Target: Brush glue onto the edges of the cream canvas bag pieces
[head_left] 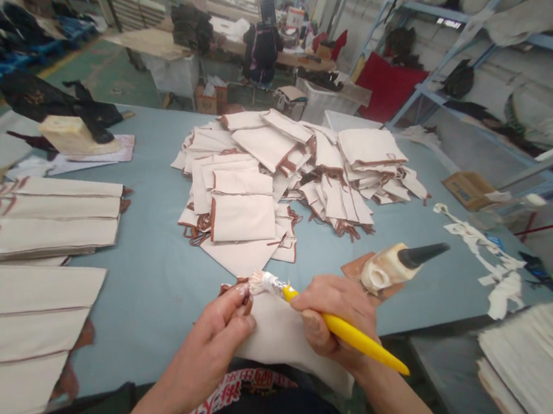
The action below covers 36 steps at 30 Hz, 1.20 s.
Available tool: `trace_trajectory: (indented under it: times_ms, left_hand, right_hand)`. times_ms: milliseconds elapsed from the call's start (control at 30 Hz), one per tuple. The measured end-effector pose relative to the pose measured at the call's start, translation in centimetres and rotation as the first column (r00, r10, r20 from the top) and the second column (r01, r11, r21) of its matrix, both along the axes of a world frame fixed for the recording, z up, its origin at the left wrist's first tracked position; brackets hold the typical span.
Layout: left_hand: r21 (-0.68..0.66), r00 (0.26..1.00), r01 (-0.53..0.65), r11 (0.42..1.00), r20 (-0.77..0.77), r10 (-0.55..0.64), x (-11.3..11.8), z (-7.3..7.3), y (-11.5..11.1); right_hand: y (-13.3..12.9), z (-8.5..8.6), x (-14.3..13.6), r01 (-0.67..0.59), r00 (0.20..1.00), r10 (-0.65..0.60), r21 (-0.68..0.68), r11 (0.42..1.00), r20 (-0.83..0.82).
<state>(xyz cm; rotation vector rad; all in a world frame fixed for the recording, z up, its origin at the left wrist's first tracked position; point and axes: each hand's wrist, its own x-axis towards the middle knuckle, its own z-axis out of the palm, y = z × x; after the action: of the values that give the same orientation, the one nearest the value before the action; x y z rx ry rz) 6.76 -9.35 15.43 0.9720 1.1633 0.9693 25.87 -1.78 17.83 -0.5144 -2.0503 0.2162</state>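
My right hand is closed around a yellow-handled brush, its whitish bristles pointing left. Those bristles touch the brown edge of a cream fabric piece at the table's front edge. Fingers of my left hand pinch that brown edge just left of the bristles. Right of my right hand stands a cream, glue-stained container with a black spout, on a brown piece. Beyond my hands lies a heap of cream fabric pieces with brown edging.
More edged pieces are stacked at the left. White scraps and a small cardboard box lie at the right. A cream block-like object sits at the back left. A person is in the background; shelving stands right.
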Motion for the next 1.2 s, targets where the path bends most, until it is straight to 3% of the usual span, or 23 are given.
trace_trajectory:
  times_ms: [133,233,333,400,533,667,767,867,933,1033,1100,1200]
  left_hand:
    - [-0.098,0.971,0.002,0.995,0.237,0.021,0.2,-0.6,-0.2]
    - [-0.192,0.927,0.003,0.981,0.369,0.070,0.4,-0.9,-0.4]
    - [-0.258,0.908,-0.027,0.966,0.397,0.131,0.5,-0.7,-0.6]
    - [-0.289,0.902,-0.017,0.957,0.409,0.140,0.7,-0.5,-0.7]
    - [-0.302,0.899,-0.004,0.953,0.417,0.136,1.1,-0.2,-0.9]
    - [-0.308,0.914,0.016,0.951,0.391,0.111,1.3,-0.3,-0.9]
    - [-0.203,0.944,0.041,0.978,0.329,0.029,1.4,-0.4,-0.7]
    - [0.084,0.996,0.068,0.994,0.060,-0.073,1.7,-0.8,-0.7]
    - [0.329,0.982,0.088,0.940,-0.186,-0.027,1.9,-1.2,-0.9]
    - [0.651,0.889,0.144,0.746,-0.416,0.191,2.1,-2.1,-1.4]
    - [0.758,0.835,0.202,0.620,-0.464,0.296,2.0,-2.5,-1.5]
    - [0.804,0.803,0.266,0.532,-0.490,0.340,1.8,-2.6,-1.3]
  right_hand:
    - [0.2,-0.1,0.4,-0.106,0.993,0.101,0.065,0.992,0.068]
    - [-0.5,0.3,1.3,-0.094,0.995,0.090,0.067,0.993,0.053]
    - [-1.8,0.8,2.2,-0.037,0.999,0.038,0.016,0.999,-0.033]
    - [-2.4,0.9,2.4,-0.065,0.998,0.065,-0.003,0.998,-0.017]
    - [-2.1,0.4,2.5,-0.118,0.991,0.115,0.037,0.992,0.072]
    - [-2.1,0.2,3.1,-0.059,0.998,0.059,0.017,0.998,-0.016]
    - [-2.8,0.1,3.2,0.027,0.985,-0.036,-0.053,0.998,-0.170]
    - [-3.4,-0.3,3.1,0.171,0.922,-0.243,-0.246,0.954,-0.303]
    - [-3.7,-0.7,3.3,0.183,0.895,-0.304,-0.351,0.918,-0.327]
    - [-4.0,-1.2,4.1,0.120,0.919,-0.257,-0.409,0.904,-0.298]
    - [-4.0,-1.3,4.6,0.085,0.942,-0.212,-0.427,0.900,-0.259]
    - [-4.0,-0.7,4.6,0.057,0.972,-0.141,-0.395,0.917,-0.186]
